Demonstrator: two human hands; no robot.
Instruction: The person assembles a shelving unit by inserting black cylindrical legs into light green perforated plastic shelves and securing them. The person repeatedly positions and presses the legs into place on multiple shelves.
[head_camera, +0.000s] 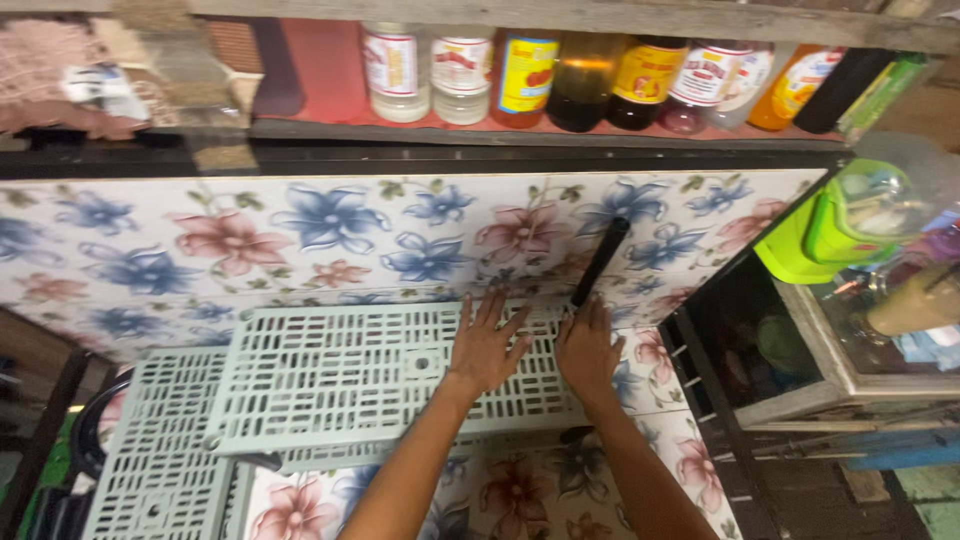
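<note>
Both hands: left hand (487, 350) flat on slotted plastic panel (340, 380), right hand (588, 350) beside.

So the main piece is a pale green plastic slotted panel (350, 375), rectangular, full of short rows of slits with a small square hub in the middle. It's lying flat on the flowered counter, long side running left to right, its far edge close to the tiled wall. A second panel of the same kind (160, 450) sits lower at the near left, partly tucked under the first one's left corner. Then there's a black handle-like tool (600, 260), slim and dark, tilted up against the wall just past the flat panel's far right corner.
</note>
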